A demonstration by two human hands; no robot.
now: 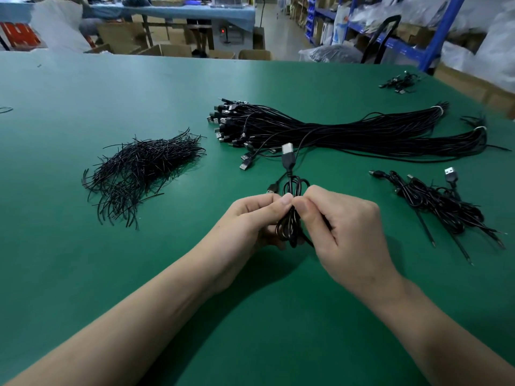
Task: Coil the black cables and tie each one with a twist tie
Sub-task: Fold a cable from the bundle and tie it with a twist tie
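Warehouse shelving [390,32] behind green table [111,260]; left hand [250,215], right hand [342,218] both pinching coiled cable [292,190].

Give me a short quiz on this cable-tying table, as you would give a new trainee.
1. True or false: the left hand and the right hand both grip the coiled cable above the green table.
2. Where does the heap of twist ties lie? A) left of the hands B) right of the hands C) in the person's hands
3. Fill in: the small heap of coiled cables lies to the ___ of the hands.
Key: 1 true; 2 A; 3 right.
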